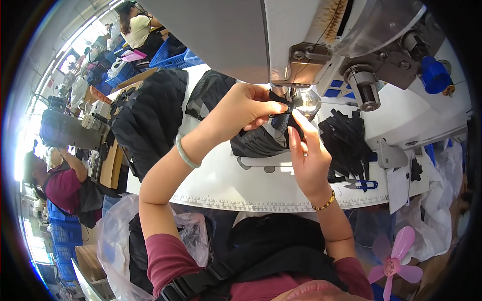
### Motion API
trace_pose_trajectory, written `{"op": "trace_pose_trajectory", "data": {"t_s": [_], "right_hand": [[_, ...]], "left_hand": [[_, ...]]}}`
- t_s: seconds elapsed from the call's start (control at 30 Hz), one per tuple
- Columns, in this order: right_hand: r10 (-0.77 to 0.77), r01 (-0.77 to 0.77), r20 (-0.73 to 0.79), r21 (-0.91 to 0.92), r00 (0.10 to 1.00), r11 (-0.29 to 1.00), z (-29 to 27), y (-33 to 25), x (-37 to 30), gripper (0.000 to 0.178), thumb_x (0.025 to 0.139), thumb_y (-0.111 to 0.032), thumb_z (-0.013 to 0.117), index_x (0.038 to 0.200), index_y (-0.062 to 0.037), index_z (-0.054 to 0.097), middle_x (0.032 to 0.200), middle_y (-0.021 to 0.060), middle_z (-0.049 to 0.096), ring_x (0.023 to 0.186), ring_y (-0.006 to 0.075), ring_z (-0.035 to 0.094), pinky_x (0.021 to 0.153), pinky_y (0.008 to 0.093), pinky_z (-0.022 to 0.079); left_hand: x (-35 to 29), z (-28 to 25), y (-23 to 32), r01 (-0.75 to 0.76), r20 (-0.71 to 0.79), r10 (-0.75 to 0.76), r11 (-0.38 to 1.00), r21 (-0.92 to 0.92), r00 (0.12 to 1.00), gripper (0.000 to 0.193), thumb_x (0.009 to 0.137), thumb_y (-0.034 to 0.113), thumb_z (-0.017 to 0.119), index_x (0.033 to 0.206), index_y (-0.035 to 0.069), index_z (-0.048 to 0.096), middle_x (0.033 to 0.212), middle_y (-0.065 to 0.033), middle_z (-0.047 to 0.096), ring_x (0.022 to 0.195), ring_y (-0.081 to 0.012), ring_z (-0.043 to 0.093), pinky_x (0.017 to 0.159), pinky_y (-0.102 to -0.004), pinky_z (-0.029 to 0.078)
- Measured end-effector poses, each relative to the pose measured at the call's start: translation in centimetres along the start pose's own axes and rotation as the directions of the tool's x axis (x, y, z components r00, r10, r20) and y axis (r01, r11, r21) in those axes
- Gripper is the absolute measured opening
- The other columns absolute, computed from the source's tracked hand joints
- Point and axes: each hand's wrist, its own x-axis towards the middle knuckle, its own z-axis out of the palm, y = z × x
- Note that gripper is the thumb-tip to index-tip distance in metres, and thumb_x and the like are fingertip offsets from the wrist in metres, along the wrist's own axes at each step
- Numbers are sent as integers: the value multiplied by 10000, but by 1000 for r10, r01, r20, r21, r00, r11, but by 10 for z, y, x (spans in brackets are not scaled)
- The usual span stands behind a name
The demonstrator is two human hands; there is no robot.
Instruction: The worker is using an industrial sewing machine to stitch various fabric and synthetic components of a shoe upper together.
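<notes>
Under the needle of a white sewing machine [226, 35], my left hand [246, 110] and my right hand [308, 153] meet at a small piece of black fabric [282, 122]. The left thumb and forefinger pinch it from the left, close beside the presser foot. From the right, the fingertips of my other hand press on the same piece. Its exact shape is partly hidden by my fingers. A dark patterned fabric panel [258, 144] lies below my left hand on the white table [226, 185]. Right of my right hand is a heap of black strips [346, 140].
Blue-handled thread snips [369, 185] lie near the table's ruled front edge. Dark fabric pieces [150, 115] are piled at left. A pink fan [390, 267] stands at lower right, near plastic sheeting [437, 200]. Two co-workers [68, 185] and blue crates [65, 238] are at left.
</notes>
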Motion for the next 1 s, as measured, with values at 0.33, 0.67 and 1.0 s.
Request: {"op": "trace_pose_trajectory", "data": {"t_s": [0.33,0.67,1.0], "right_hand": [[-63,113,150,-352,987,929,-11,-22,8,337,873,-118,582,1189,-21,514,721,138,562,492,253,567,443,338,474],[-8,16,43,-186,999,982,-8,-6,20,244,827,-35,642,993,4,467,645,141,559,486,255,565,446,323,441],[52,-51,4,-130,999,990,-1,-4,23,268,836,-31,642,870,-45,377,604,68,470,452,114,455,440,247,379]], "left_hand": [[9,-4,-5,110,96,-88,960,-259,992,125,826,37,609,914,-50,587,714,-20,539,481,-12,390,389,-149,272],[21,-2,-8,56,6,-58,918,-392,998,89,851,44,577,861,-42,599,698,-2,485,506,-44,378,420,-165,287],[20,-16,-13,19,43,-5,941,-337,999,127,836,84,612,810,-40,606,651,-35,521,496,-66,474,388,-166,341]]}}
